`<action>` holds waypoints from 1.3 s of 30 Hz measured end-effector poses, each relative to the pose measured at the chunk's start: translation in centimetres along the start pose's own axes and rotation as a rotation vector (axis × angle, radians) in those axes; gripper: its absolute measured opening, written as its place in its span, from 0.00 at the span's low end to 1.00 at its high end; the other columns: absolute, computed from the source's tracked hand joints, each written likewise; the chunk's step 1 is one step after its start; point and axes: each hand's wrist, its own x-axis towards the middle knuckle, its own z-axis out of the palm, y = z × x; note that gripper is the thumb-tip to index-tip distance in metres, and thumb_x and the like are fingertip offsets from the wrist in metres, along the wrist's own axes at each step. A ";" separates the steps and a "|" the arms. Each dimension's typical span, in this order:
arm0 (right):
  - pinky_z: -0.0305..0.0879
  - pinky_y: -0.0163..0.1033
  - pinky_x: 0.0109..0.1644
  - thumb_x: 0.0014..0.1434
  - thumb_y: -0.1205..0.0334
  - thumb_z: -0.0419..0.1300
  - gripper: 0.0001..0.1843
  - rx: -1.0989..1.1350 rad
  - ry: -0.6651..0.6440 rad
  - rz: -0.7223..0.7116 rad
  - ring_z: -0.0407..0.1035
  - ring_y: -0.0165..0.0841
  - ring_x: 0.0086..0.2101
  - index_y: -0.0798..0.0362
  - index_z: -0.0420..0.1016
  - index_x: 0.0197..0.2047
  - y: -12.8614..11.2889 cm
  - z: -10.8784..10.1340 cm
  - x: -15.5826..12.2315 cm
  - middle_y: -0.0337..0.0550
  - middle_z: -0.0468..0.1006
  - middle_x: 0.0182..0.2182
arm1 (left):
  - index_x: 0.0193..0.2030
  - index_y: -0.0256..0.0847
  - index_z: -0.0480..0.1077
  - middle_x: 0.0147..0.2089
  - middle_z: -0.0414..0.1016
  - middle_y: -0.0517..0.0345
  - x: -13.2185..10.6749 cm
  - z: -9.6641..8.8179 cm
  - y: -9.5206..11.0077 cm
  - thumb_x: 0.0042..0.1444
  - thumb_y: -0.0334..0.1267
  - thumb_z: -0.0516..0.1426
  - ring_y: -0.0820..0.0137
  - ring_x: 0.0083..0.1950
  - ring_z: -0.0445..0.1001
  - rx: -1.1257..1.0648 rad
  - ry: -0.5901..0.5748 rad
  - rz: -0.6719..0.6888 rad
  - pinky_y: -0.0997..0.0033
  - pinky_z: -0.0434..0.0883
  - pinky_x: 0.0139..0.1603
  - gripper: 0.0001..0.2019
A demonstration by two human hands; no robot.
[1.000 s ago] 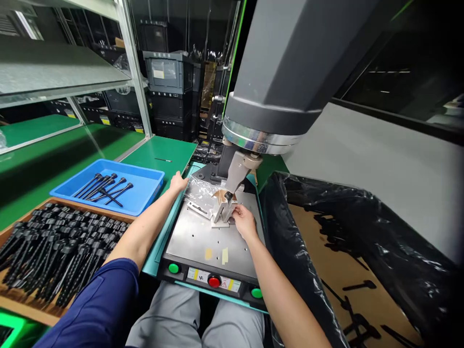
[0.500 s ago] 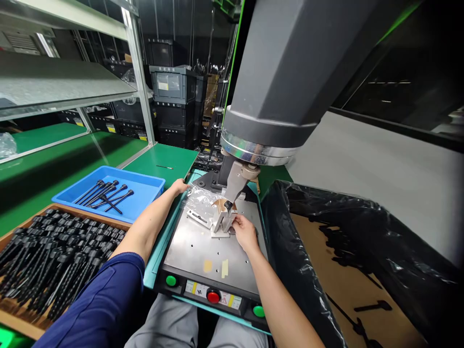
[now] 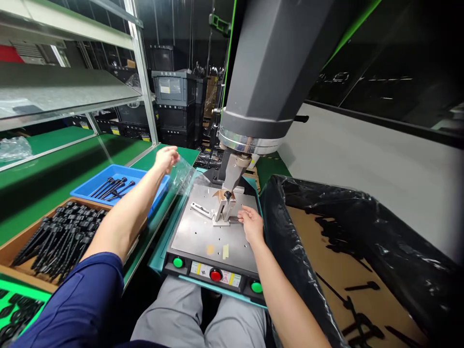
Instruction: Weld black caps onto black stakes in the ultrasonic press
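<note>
My left hand is raised at the far left of the machine plate, its fingers closed on a sheet of clear plastic film that hangs to the right. On the metal plate stands a small upright metal fixture. A black knob-like part sits at its top, right under the tip of the machine's metal horn. Just right of the fixture is my right hand, its fingers loosely bent and apart, with nothing visible in them.
Black stemmed parts fill a wooden box at left; a few lie in a blue tray. A carton lined with black plastic stands at right, with black parts inside. Green buttons and a red button line the machine's front.
My left hand has risen, pulling the plastic film up and left off the plate. My right hand has drawn back slightly from the fixture. The camera view has shifted.
</note>
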 end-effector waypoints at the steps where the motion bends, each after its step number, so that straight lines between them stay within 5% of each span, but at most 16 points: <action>1: 0.67 0.39 0.30 0.45 0.52 0.62 0.21 0.016 0.037 -0.018 0.72 0.34 0.28 0.56 0.73 0.41 -0.7 -0.2 -0.7 0.44 0.78 0.29 | 0.40 0.32 0.72 0.25 0.69 0.60 -0.5 -0.6 1.8 0.42 0.23 0.60 0.75 0.25 0.68 -0.009 -0.022 0.038 0.71 0.71 0.31 0.15; 5: 0.67 0.37 0.29 0.50 0.55 0.63 0.17 0.069 0.099 -0.188 0.72 0.33 0.27 0.56 0.73 0.41 -4.9 -0.2 -4.8 0.44 0.78 0.30 | 0.41 0.34 0.72 0.27 0.69 0.61 -3.9 -2.9 8.4 0.38 0.23 0.59 0.76 0.26 0.69 0.017 -0.237 0.238 0.74 0.70 0.31 0.18; 8: 0.69 0.37 0.30 0.54 0.55 0.63 0.15 0.080 0.008 -0.347 0.73 0.32 0.28 0.54 0.73 0.43 -9.3 0.3 -8.2 0.43 0.79 0.31 | 0.43 0.34 0.73 0.32 0.71 0.59 -7.6 -4.0 12.4 0.40 0.23 0.60 0.74 0.30 0.73 0.122 -0.352 0.289 0.73 0.71 0.31 0.19; 13: 0.73 0.40 0.36 0.58 0.54 0.63 0.15 0.100 -0.138 -0.562 0.75 0.33 0.33 0.52 0.72 0.46 -16.3 1.1 -11.4 0.43 0.79 0.34 | 0.44 0.33 0.73 0.35 0.73 0.55 -13.0 -5.0 17.8 0.47 0.24 0.58 0.69 0.33 0.76 0.292 -0.509 0.225 0.73 0.71 0.28 0.15; 16: 0.71 0.44 0.48 0.56 0.50 0.65 0.22 0.094 -0.134 -0.604 0.73 0.38 0.46 0.50 0.71 0.50 -18.1 2.0 -12.3 0.47 0.78 0.44 | 0.45 0.32 0.73 0.36 0.74 0.53 -14.6 -5.5 19.7 0.47 0.23 0.60 0.67 0.33 0.77 0.351 -0.644 0.144 0.73 0.71 0.26 0.16; 20: 0.69 0.47 0.51 0.47 0.42 0.69 0.39 0.150 -0.386 -0.154 0.68 0.44 0.54 0.52 0.66 0.57 -16.6 5.0 -14.7 0.55 0.73 0.53 | 0.45 0.33 0.74 0.37 0.73 0.55 -15.9 -5.7 20.4 0.53 0.28 0.57 0.62 0.36 0.79 0.336 -0.480 0.228 0.69 0.73 0.26 0.12; 22: 0.68 0.47 0.51 0.45 0.41 0.70 0.39 0.211 -0.470 0.041 0.69 0.44 0.52 0.53 0.68 0.55 -15.3 6.7 -16.3 0.55 0.75 0.52 | 0.46 0.33 0.74 0.35 0.73 0.55 -17.0 -5.5 20.3 0.54 0.29 0.56 0.62 0.37 0.80 0.370 -0.519 0.243 0.68 0.74 0.28 0.12; 25: 0.68 0.44 0.50 0.44 0.40 0.70 0.29 0.292 -0.365 0.023 0.72 0.40 0.46 0.54 0.75 0.41 -14.2 7.6 -17.4 0.48 0.80 0.41 | 0.44 0.35 0.76 0.32 0.75 0.54 -19.6 -5.1 20.3 0.48 0.29 0.62 0.65 0.34 0.79 0.445 -0.774 0.236 0.71 0.74 0.29 0.14; 28: 0.71 0.40 0.40 0.43 0.40 0.70 0.24 0.307 -0.407 0.037 0.74 0.35 0.32 0.53 0.71 0.29 -14.2 6.4 -17.0 0.41 0.78 0.27 | 0.44 0.38 0.77 0.30 0.77 0.54 -21.6 -5.2 20.2 0.43 0.32 0.66 0.69 0.30 0.76 0.507 -0.940 0.246 0.74 0.73 0.28 0.17; 33: 0.72 0.37 0.34 0.48 0.34 0.65 0.29 0.310 -0.448 0.171 0.76 0.35 0.31 0.52 0.70 0.36 -14.1 3.8 -17.5 0.43 0.79 0.31 | 0.43 0.40 0.77 0.29 0.77 0.55 -22.0 -6.1 18.9 0.45 0.37 0.66 0.73 0.27 0.74 0.526 -0.914 0.221 0.76 0.70 0.26 0.16; 37: 0.75 0.43 0.34 0.51 0.31 0.60 0.33 0.366 -0.743 0.530 0.78 0.41 0.34 0.53 0.67 0.44 -13.1 4.7 -19.6 0.52 0.80 0.38 | 0.45 0.40 0.76 0.31 0.78 0.55 -22.2 -5.9 17.2 0.44 0.35 0.66 0.73 0.26 0.74 0.506 -0.879 0.153 0.78 0.69 0.24 0.18; 39: 0.74 0.40 0.31 0.52 0.37 0.64 0.28 0.390 -0.742 0.574 0.78 0.39 0.32 0.53 0.68 0.42 -12.3 5.7 -20.3 0.49 0.80 0.35 | 0.45 0.39 0.76 0.31 0.78 0.55 -22.9 -5.5 16.6 0.44 0.34 0.66 0.72 0.27 0.75 0.526 -0.877 0.133 0.78 0.69 0.24 0.18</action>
